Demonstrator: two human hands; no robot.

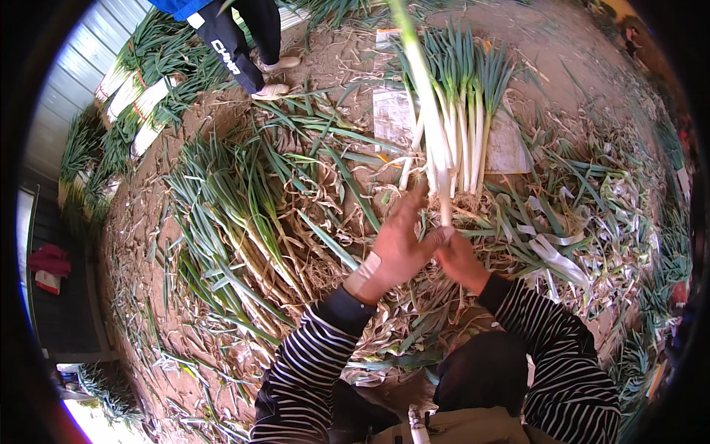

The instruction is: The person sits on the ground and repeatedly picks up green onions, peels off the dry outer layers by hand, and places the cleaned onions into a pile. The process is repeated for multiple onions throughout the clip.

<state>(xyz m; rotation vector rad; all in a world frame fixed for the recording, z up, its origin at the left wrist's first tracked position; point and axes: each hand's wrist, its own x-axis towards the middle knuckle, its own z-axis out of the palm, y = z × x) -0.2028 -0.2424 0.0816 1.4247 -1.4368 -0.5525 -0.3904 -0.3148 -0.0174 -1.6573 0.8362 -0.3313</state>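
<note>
A long green onion [431, 116] with a bare white shaft stands out in front of me, its root end at my fingers. My right hand [461, 260] is closed on that root end. Beside it, my left hand [400, 244] has its thumb against the base, with the other fingers spread and blurred. Just beyond lies a row of peeled green onions [468, 127], roots towards me, on a pale sheet [507, 147]. Left of my hands is a heap of unpeeled green onions [238, 222] with brownish shafts and roots.
Stripped leaves and skins [560, 238] litter the dirt floor to the right. Tied green onion bundles [130, 100] lie along a corrugated metal wall [89, 50] at the upper left. A person in dark trousers [236, 47] stands at the top left.
</note>
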